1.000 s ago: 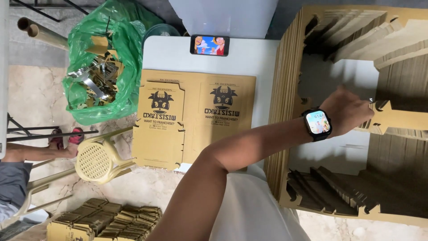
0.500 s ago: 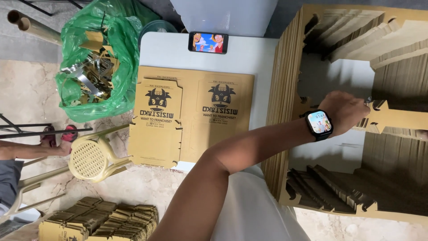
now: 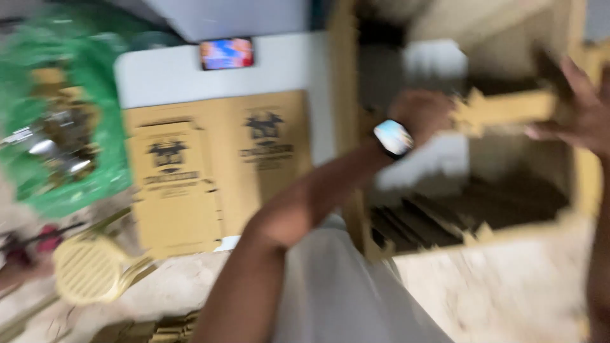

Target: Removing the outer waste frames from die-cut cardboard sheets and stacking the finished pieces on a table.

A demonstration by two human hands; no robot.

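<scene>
The view is motion-blurred. My left hand (image 3: 424, 113), with a smartwatch (image 3: 393, 138) on its wrist, is closed on the left end of a notched tan cardboard strip (image 3: 505, 109) held level over an upright stack of cardboard pieces (image 3: 348, 121). My right hand (image 3: 581, 117) comes in from the right edge with fingers spread at the strip's right end. The blur hides whether it grips the strip.
Flat printed cardboard box sheets (image 3: 216, 168) lie on a white table (image 3: 286, 67), with a phone (image 3: 227, 53) with a lit screen at its far edge. A green bag of scraps (image 3: 57, 136) sits left, a yellow plastic stool (image 3: 86, 270) below it. Dark cardboard pieces (image 3: 416, 222) lie on the floor.
My head has swung, so the scene has shifted and blurred. My right hand has come into view at the strip's right end. My left hand still holds the strip.
</scene>
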